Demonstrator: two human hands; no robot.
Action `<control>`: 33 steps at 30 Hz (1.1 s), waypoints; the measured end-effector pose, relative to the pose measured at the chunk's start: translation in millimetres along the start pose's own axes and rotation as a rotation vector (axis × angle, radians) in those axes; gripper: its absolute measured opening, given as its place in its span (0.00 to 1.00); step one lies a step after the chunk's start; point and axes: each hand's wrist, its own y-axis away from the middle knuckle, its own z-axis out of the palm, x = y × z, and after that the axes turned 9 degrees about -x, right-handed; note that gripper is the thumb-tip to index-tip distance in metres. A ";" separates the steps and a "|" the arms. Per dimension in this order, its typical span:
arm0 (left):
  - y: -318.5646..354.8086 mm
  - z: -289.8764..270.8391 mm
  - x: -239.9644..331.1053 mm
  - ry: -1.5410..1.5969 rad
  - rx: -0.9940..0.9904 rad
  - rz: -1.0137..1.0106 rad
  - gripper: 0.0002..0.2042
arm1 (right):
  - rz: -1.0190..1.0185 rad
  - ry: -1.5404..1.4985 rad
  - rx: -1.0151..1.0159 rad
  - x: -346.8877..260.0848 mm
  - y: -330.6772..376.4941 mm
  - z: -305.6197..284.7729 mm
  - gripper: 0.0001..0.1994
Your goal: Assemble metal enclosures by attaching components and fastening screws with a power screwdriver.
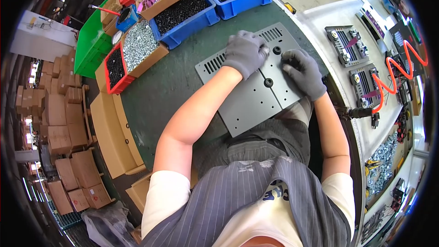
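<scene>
Head view: at twelve o'clock, keep the grey panel flat; even, square pressure probably suits its two black grommets best. Your right hand half-curls at one o'clock, your left hand bunches over the panel at twelve; I cannot tell whether either pinches anything. Matte, the panel shows small holes nearer you, slots beyond.
</scene>
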 end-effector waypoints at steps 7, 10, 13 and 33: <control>-17.9 0.1 -20.3 0.026 0.051 -0.142 0.14 | 0.114 0.007 -0.031 -15.6 -8.8 6.4 0.10; 0.4 -5.8 -45.5 0.227 0.293 -0.002 0.15 | 0.146 -0.109 0.087 2.7 -9.1 12.1 0.10; 38.3 -20.8 -76.7 0.262 0.363 0.059 0.15 | 0.133 -0.316 0.164 10.8 -7.9 5.9 0.12; 90.1 4.4 -116.2 0.173 0.357 -0.077 0.08 | 0.140 -0.416 -0.379 -73.0 -50.6 -29.8 0.18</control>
